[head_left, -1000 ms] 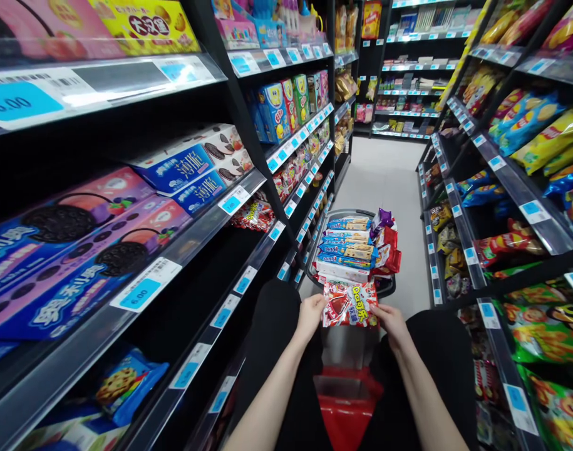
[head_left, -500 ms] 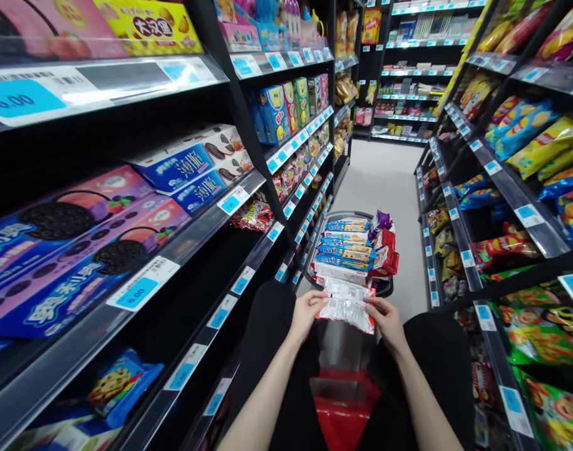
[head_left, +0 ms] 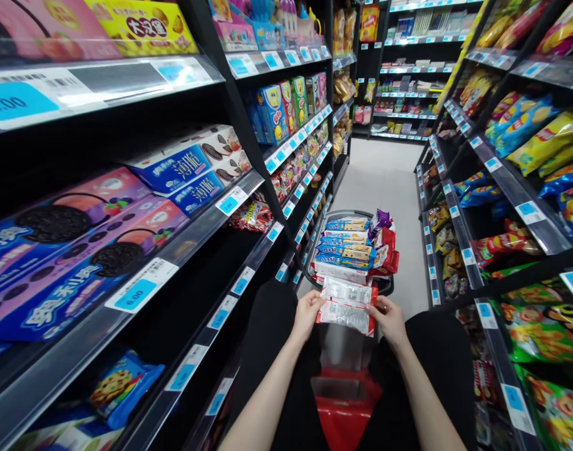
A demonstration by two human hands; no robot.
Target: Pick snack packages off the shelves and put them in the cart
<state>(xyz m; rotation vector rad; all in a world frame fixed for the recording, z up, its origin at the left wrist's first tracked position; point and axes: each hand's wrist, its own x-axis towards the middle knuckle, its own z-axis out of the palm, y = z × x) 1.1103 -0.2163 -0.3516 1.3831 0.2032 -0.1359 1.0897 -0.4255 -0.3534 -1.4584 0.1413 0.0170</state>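
Note:
My left hand [head_left: 309, 311] pinches the left end of a silver snack packet [head_left: 346, 305] with red edges. At the packet's right end, my right hand [head_left: 387, 318] grips it with thumb and fingers. The packet is stretched flat between both hands, above my lap, its printed back side facing up. Just beyond it stands a grey basket [head_left: 309, 270] on the floor. Several blue cookie packets [head_left: 345, 252] lie stacked in it, with red packets [head_left: 386, 254] and a purple packet [head_left: 381, 220] along the right side. The packet in my hands hides part of the basket's near edge.
Shelves on the left hold boxes of sandwich cookies [head_left: 121, 250] and a blue cookie bag [head_left: 121, 385]. Bags of chips [head_left: 540, 138] fill the right shelves. The grey aisle floor [head_left: 377, 175] runs between them to a far shelf [head_left: 408, 69]. Something red [head_left: 345, 413] is between my knees.
The packet has tilted slightly, so its printed back shows flatter and more fully. Both hands keep their hold on its ends. The basket's contents look the same.

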